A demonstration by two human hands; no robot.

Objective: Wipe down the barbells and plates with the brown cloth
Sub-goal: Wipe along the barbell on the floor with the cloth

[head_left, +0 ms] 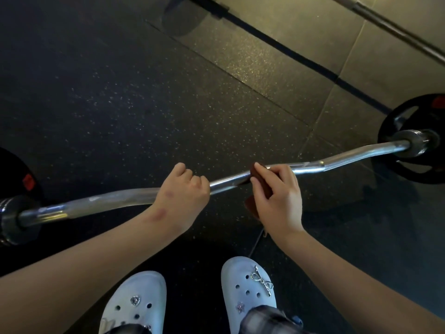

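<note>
Crosswise: barbell (226, 183), long axis left-right

Speckled floor (120, 92) bearing far barbell (277, 43), pale clogs (245, 285)

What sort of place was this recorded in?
Most likely a gym's free-weights area: a curl bar loaded with a black plate, speckled rubber floor tiles, and a second barbell lying beyond.

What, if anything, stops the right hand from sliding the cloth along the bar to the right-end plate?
Likely nothing, so probably yes: the right hand grips the cloth round the bar, and the stretch to the plate is bare. The left hand holds the other side.
</note>
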